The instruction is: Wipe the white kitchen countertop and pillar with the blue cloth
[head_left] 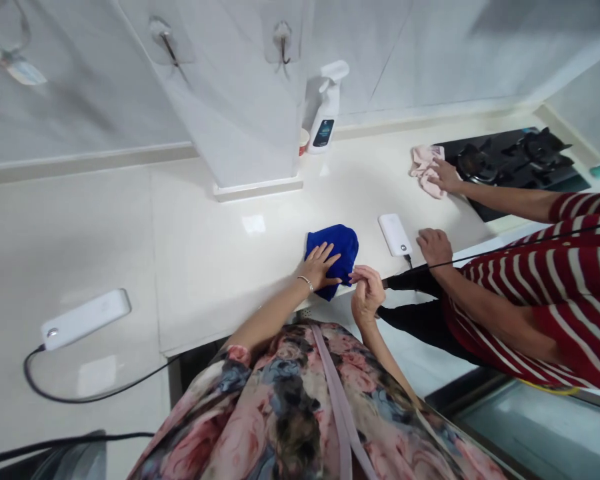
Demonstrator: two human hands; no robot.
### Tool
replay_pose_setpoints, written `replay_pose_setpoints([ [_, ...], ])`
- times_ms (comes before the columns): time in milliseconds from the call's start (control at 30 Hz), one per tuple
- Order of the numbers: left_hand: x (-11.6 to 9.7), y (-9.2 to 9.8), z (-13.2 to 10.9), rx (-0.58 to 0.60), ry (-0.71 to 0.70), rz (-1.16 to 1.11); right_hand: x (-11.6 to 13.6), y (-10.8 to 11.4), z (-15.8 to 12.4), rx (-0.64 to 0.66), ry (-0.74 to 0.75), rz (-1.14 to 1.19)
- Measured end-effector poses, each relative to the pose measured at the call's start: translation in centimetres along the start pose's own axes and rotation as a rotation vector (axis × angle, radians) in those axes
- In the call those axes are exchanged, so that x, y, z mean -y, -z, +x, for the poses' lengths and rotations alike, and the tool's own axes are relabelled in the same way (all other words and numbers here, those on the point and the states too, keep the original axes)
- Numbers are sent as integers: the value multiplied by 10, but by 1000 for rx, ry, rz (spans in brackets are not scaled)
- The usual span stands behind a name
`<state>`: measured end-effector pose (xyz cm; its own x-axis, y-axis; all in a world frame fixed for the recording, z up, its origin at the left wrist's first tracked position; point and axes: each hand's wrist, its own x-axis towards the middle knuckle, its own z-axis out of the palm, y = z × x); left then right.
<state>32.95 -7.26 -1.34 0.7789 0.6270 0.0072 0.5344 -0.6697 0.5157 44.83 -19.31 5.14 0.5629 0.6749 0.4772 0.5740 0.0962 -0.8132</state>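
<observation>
A folded dark blue cloth point(347, 243) lies on the white countertop close to its front edge. My left hand point(320, 267), with a bracelet at the wrist, presses flat on this cloth with its fingers spread. Just right of the cloth, at the counter's edge, is my right hand point(367, 293). Its fingers are loosely bent and point left, with the tips beside the cloth's lower right edge; whether they touch it I cannot tell. Nothing shows in that hand.
At right, a co-worker in a striped top point(540, 287) has one hand on a pink cloth point(425, 167) beside the black gas stove point(510, 167). White power banks with cables lie on the counter point(195, 267), one right point(394, 233), one left point(87, 319). A spray bottle point(326, 113) stands behind a pillar point(240, 100).
</observation>
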Motion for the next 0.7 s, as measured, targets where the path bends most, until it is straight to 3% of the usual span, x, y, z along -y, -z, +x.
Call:
replay_pose_setpoints([
  [167, 37, 25, -58, 56, -64, 39, -15, -16, -20, 132, 26, 0],
  [300, 60, 48, -117, 21, 9, 75, -36, -34, -21, 199, 113, -60],
  [500, 98, 83, -178, -148, 328, 168, -70, -53, -5, 232, 154, -122],
  [700, 141, 112, -201, -309, 722, 268, -86, -64, -7, 265, 184, -182],
])
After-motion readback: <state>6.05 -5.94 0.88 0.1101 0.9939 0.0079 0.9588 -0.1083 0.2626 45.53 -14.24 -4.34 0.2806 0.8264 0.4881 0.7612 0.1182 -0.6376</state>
